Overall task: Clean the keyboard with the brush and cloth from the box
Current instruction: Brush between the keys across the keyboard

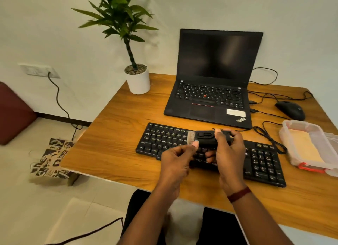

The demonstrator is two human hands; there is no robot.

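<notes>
A black keyboard (164, 140) lies across the wooden desk in front of me. Both hands hold a black brush tool (205, 137) just above its middle, the pale bristles (191, 137) pointing left. My right hand (228, 153) grips the tool's right end. My left hand (176, 159) pinches its lower left part with thumb and fingers. A clear plastic box (309, 146) with a red latch stands open at the right, with a yellowish cloth (305, 144) inside.
An open black laptop (212, 91) stands behind the keyboard. A black mouse (290, 109) and cables lie at the right back. A potted plant (138, 78) sits at the desk's left back corner. A printed paper bag (53, 159) is on the floor at the left.
</notes>
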